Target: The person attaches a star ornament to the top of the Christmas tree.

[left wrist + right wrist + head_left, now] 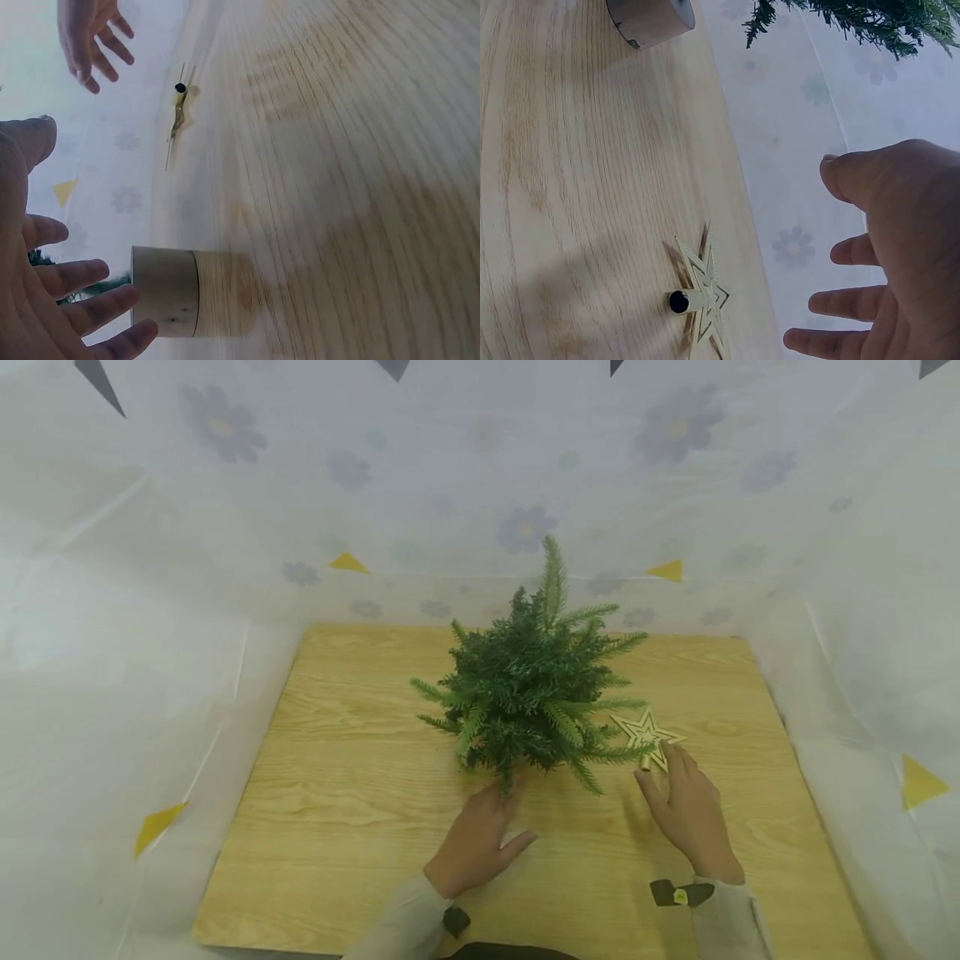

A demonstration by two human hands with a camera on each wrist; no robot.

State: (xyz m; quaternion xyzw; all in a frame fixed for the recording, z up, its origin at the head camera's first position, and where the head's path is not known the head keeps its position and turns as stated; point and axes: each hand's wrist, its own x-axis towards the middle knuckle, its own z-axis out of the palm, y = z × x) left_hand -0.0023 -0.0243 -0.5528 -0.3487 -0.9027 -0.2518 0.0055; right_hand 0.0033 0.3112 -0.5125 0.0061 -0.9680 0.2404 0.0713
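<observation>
A small artificial Christmas tree (pixel 525 681) stands upright mid-table, its round base (pixel 165 292) visible in the left wrist view. My left hand (pixel 478 839) is at the tree's near side, fingers extended toward the base and partly hidden under the lower branches. To the right of the tree lies a gold star tree topper (pixel 647 735) with a short tube socket, flat on the wood. Above and beside it hovers my right hand (pixel 686 806), fingers spread and apart from the star in the right wrist view (pixel 705 300).
The light wooden table (pixel 337 843) has pale plastic sheeting with printed flowers (pixel 525 527) round its back and sides. Yellow triangles (pixel 922 783) mark the sheeting. Dark bands circle both wrists.
</observation>
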